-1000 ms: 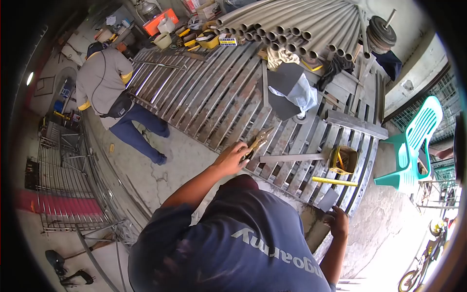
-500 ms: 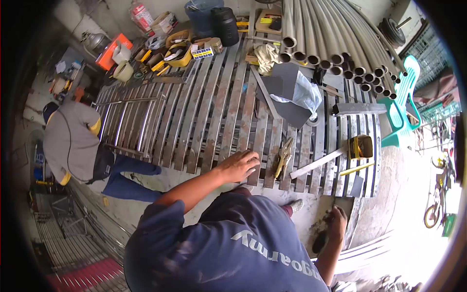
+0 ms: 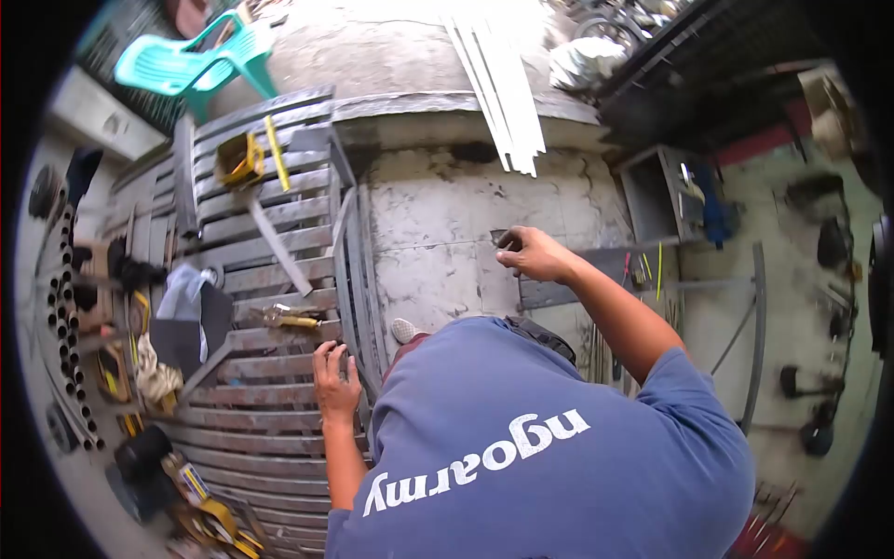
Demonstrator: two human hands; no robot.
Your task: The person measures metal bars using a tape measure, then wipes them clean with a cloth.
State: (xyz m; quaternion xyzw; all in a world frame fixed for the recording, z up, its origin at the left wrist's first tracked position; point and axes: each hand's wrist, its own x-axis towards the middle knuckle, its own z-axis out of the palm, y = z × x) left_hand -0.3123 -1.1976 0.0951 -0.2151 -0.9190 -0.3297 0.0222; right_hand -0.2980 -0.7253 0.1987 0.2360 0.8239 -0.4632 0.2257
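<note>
The small dark plate (image 3: 503, 239) pinched in the grip of the right hand (image 3: 533, 255) is probably stiff, light sheet metal with sharp edges, best held by its near edge between thumb and fingertips (as it is now). It looks flat, dull and dark grey, and juts just beyond the fingers over bare concrete. The left hand (image 3: 335, 384) lies open and empty on the slatted bench (image 3: 261, 438), with yellow-handled pliers (image 3: 293, 319) just past its fingertips.
</note>
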